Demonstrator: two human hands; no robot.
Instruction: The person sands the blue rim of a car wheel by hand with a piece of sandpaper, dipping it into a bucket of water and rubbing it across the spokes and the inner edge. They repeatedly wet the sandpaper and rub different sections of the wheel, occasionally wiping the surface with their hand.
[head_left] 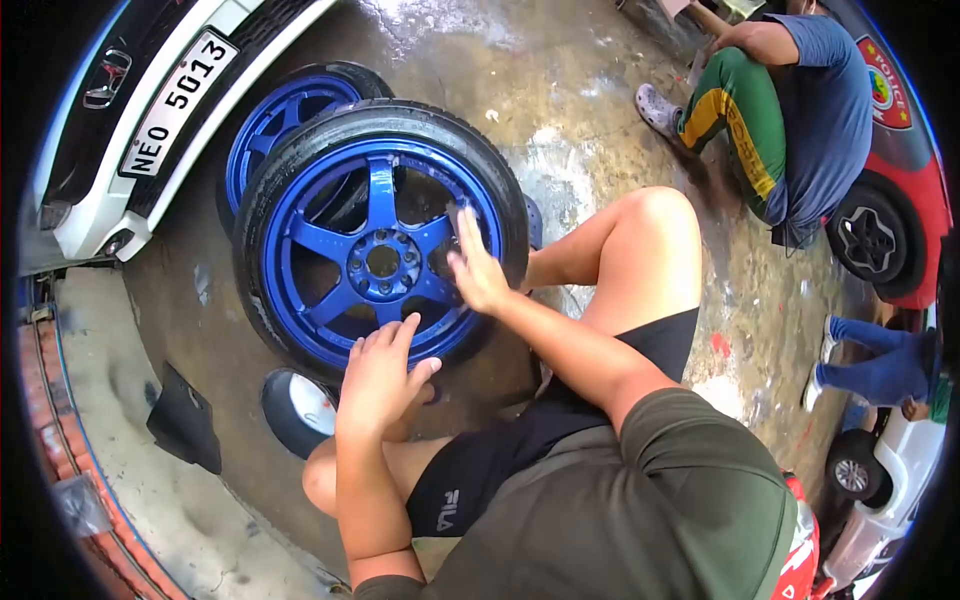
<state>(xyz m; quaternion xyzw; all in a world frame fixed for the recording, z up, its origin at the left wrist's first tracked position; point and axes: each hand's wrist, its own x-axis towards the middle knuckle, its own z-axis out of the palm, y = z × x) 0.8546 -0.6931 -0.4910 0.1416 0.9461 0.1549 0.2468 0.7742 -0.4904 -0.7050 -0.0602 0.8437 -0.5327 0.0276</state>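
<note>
A wheel with blue spokes (381,190) and a black tire (258,215) lies in front of me. My right hand (480,272) is over the right side of its rim, with fingers stretched and thumb apart. A small greyish patch by those fingertips is too blurred to identify. Near the lower rim edge, my left hand (380,383) has its fingers spread and holds nothing. Whether either hand touches the wheel is unclear. Behind this wheel, partly covered by it, is another blue wheel (240,160).
A white car front (100,215) stands at the upper left. Below the wheel are a round black-and-white object (305,403) and a dark flat piece (185,420). Another person (820,130) crouches at the upper right, near a red vehicle (915,255). Someone in jeans (880,370) stands farther right.
</note>
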